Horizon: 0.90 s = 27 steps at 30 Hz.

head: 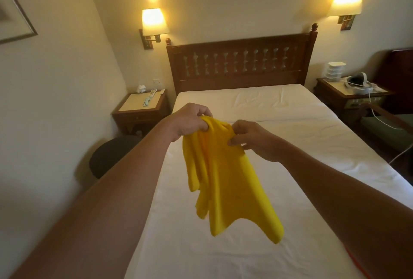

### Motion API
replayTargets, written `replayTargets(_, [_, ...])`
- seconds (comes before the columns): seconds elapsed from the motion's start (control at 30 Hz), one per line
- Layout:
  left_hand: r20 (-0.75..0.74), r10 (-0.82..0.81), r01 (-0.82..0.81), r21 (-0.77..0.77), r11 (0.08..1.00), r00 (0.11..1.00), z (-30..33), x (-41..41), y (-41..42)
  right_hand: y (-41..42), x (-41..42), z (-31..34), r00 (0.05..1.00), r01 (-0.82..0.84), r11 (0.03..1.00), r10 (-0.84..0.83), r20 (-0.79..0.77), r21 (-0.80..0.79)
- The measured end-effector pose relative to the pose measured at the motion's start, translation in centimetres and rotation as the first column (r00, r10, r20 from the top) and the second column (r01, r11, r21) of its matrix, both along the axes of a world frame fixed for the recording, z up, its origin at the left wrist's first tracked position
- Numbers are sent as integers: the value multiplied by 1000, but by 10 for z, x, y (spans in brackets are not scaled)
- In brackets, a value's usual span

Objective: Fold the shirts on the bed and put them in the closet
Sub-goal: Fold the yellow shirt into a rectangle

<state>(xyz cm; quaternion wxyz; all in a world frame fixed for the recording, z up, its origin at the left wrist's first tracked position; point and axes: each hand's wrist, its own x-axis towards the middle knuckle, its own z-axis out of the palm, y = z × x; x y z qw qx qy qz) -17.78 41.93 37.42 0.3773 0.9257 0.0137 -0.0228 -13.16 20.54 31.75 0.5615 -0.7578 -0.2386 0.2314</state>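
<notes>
I am holding the yellow shirt point(223, 178) up over the bed point(279, 144), my left hand point(190, 122) bunching its top edge in a closed grip and my right hand point(252, 137) pinching the cloth just beside it, so most of the shirt is hanging loose and crumpled above the white sheet. To do this step well, I am thinking I should work my hands apart along the top edge until each is holding a shoulder, let the cloth drop straight, then lay it flat on the mattress before any fold. The sheet is looking smooth with light creases, a good surface for it. A wooden headboard point(241, 64) is standing at the far end, two wall lamps point(154, 21) are glowing, and a nightstand point(140, 108) is sitting on each side. No closet is showing here.
</notes>
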Motion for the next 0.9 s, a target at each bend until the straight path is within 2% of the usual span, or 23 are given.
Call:
replayTargets(0.17, [-68, -31, 26, -85, 996, 997, 5, -1, -5, 10, -6, -2, 995, -74, 997, 76, -71, 24])
replayTargets(0.23, [-88, -50, 45, -50, 998, 995, 7, -2, -5, 6, -6, -5, 994, -32, 998, 36, -105, 46])
replayTargets(0.33, [-134, -74, 78, 25, 997, 988, 11, -4, -1, -3, -3, -4, 998, 34, 999, -32, -47, 39])
replayTargets(0.47, [-210, -104, 112, 23, 993, 972, 14, -7, 5, -18, 1, -5, 992, -54, 986, 34, -123, -158])
replayTargets(0.6, [-249, -95, 100, 7, 995, 964, 11, -9, 9, -29, 3, -22, 984, -94, 963, 51, -169, -252])
replayTargets(0.67, [-248, -83, 90, 17, 996, 965, 5, -7, 12, -32, 2, -27, 988, -126, 939, 91, -121, -321])
replayTargets(0.73, [-222, -73, 91, 71, 993, 972, -1, -4, 13, -34, 4, -32, 996, -82, 924, 93, 13, -372])
replayTargets(0.8, [-179, -72, 99, 147, 984, 981, -8, -3, 15, -37, 10, -39, 986, 51, 946, 3, 167, -320])
replayTargets(0.9, [-135, -63, 94, 235, 967, 989, -22, 0, 23, -41, 13, -48, 972, 159, 972, -123, 198, -175])
